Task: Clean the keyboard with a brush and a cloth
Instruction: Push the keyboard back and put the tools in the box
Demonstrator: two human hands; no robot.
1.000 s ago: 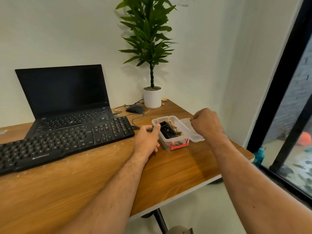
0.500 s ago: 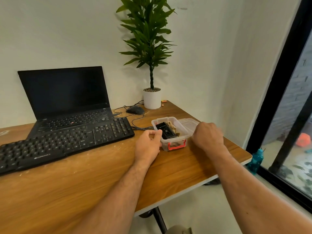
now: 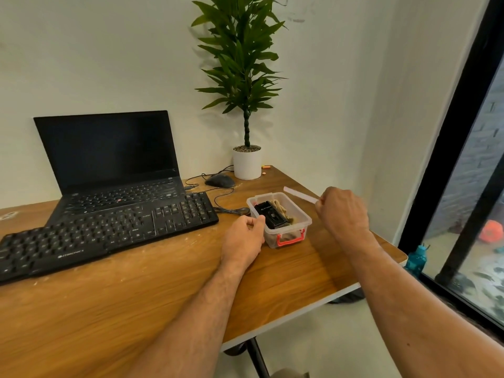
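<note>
The keyboard (image 3: 109, 230), marked "ZEBRONICS" as best I can read it, lies well to the left of my left hand (image 3: 244, 241). That hand curls against the clear box (image 3: 279, 218) to steady it. My right hand (image 3: 342, 211) pinches the lid (image 3: 300, 196) clear, just right of the box. A black case (image 3: 272, 215) inside bears unreadable lettering.

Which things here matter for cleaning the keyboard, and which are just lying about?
For the job:
keyboard
clear box with a black item inside
lid, held by the right hand
left hand, steadying the box

Lying about:
laptop
mouse
potted plant
</note>
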